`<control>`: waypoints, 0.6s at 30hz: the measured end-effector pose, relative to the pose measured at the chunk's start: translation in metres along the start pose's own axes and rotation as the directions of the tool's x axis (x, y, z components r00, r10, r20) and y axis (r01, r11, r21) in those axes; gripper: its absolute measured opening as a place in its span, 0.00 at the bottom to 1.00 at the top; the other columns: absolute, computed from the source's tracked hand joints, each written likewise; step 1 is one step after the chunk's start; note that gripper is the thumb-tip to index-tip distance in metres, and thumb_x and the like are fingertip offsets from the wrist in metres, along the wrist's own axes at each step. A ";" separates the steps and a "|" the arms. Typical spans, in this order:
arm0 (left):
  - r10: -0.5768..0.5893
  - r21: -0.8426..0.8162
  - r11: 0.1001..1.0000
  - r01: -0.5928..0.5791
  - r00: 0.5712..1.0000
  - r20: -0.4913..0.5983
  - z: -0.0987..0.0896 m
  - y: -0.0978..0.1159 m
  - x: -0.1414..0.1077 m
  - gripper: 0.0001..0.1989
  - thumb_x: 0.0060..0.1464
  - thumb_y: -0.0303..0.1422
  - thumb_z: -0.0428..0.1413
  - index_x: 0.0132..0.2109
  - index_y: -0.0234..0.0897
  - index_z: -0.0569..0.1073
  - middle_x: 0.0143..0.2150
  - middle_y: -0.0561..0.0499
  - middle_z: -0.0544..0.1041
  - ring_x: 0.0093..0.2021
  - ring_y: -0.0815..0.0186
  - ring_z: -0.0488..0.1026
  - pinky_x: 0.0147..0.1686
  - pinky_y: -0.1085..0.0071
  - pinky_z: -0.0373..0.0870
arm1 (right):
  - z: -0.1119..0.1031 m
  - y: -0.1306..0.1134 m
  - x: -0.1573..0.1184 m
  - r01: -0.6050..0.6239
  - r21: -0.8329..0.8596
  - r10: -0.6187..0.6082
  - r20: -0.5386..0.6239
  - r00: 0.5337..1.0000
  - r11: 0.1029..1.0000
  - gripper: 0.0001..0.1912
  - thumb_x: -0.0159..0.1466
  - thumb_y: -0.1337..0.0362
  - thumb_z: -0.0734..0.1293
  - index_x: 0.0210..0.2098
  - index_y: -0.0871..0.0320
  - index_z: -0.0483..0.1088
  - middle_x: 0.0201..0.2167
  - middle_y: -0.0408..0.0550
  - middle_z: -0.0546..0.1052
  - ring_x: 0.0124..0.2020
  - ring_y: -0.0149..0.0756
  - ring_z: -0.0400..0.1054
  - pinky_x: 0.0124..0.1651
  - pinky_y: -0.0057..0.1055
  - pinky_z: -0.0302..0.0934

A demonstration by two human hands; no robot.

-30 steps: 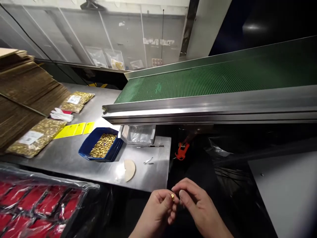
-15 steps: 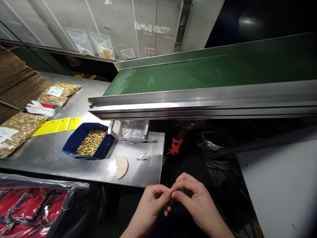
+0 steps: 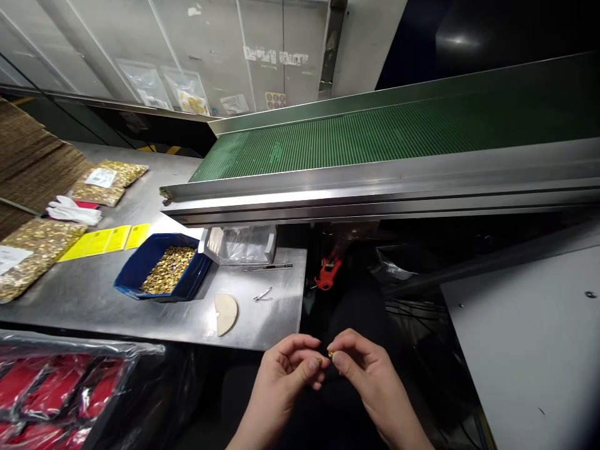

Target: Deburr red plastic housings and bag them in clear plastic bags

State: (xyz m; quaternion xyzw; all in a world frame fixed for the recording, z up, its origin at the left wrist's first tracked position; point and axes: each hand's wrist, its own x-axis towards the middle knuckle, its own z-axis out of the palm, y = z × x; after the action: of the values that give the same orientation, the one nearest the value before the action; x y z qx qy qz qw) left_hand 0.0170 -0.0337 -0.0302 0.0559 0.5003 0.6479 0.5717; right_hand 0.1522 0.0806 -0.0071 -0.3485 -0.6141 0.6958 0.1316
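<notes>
My left hand (image 3: 293, 372) pinches a tiny gold-coloured piece (image 3: 320, 361) between thumb and fingers. Just across a small gap, my right hand (image 3: 360, 362) pinches another small gold piece (image 3: 330, 354) between thumb and forefinger. Both hands are above my lap, off the table's right end. The pieces are too small to make out their exact kind. On the metal table (image 3: 276, 325), a blue bin (image 3: 129, 275) holds many small gold pieces (image 3: 169, 269). Nail clippers (image 3: 262, 294) and a pale half-round disc (image 3: 227, 314) lie nearest my hands.
A green conveyor belt (image 3: 328, 134) with a metal side rail runs above the table. Beside the blue bin stand a clear tray (image 3: 239, 244) and a pen (image 3: 267, 267). Bags of gold pieces (image 3: 37, 250), white gloves (image 3: 72, 210) and yellow labels (image 3: 105, 240) lie left. Red-filled packets (image 3: 56, 387) sit front left.
My fingertips, which were together, have moved slightly apart, and a gold piece now shows in each hand. The view has shifted a little.
</notes>
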 end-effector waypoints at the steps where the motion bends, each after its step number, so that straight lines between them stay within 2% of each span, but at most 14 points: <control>1: 0.011 0.004 1.000 -0.011 1.000 0.009 0.002 0.001 -0.001 0.19 0.50 0.39 0.72 0.45 0.35 0.78 0.31 0.46 0.82 0.29 0.65 0.75 0.31 0.72 0.71 | 0.001 0.000 -0.001 0.032 -0.038 -0.032 0.001 0.999 0.999 0.13 0.68 0.52 0.70 0.37 0.55 0.79 0.34 0.45 0.76 0.36 0.35 0.72 0.42 0.29 0.65; 4: 0.042 0.032 0.999 -0.042 0.999 0.015 0.007 0.003 -0.002 0.19 0.52 0.38 0.71 0.47 0.33 0.77 0.27 0.49 0.80 0.28 0.67 0.75 0.33 0.71 0.71 | 0.003 -0.001 -0.004 0.085 -0.150 -0.087 -0.008 0.996 0.985 0.11 0.70 0.54 0.69 0.36 0.52 0.80 0.37 0.44 0.76 0.38 0.35 0.72 0.43 0.28 0.65; 8: 0.051 0.082 0.995 -0.052 0.999 0.017 0.007 0.004 -0.003 0.20 0.52 0.37 0.70 0.48 0.32 0.76 0.27 0.50 0.80 0.28 0.67 0.75 0.34 0.72 0.70 | 0.002 0.001 -0.007 0.120 -0.266 -0.123 0.006 0.992 0.956 0.09 0.71 0.56 0.68 0.38 0.48 0.80 0.38 0.43 0.75 0.40 0.34 0.72 0.45 0.27 0.64; 15: 0.021 0.083 0.996 -0.025 0.999 0.042 0.002 -0.009 0.003 0.22 0.52 0.38 0.71 0.49 0.32 0.75 0.26 0.51 0.79 0.27 0.68 0.73 0.35 0.72 0.68 | 0.003 0.013 -0.009 0.123 -0.210 -0.134 -0.035 0.990 0.970 0.09 0.71 0.57 0.67 0.37 0.50 0.79 0.37 0.43 0.74 0.39 0.35 0.72 0.43 0.28 0.66; 18: 0.014 0.080 0.997 -0.017 0.999 0.030 -0.003 -0.017 0.005 0.23 0.51 0.38 0.71 0.49 0.32 0.75 0.26 0.49 0.80 0.28 0.67 0.74 0.35 0.71 0.68 | 0.004 0.019 -0.013 0.162 -0.370 -0.187 -0.032 0.982 0.915 0.08 0.72 0.61 0.66 0.40 0.49 0.79 0.38 0.44 0.74 0.41 0.37 0.72 0.44 0.30 0.65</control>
State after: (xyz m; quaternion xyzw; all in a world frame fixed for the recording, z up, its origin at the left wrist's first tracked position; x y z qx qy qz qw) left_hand 0.0254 -0.0338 -0.0466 0.0922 0.5172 0.6306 0.5712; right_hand 0.1636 0.0658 -0.0205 -0.3337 -0.7568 0.5426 0.1465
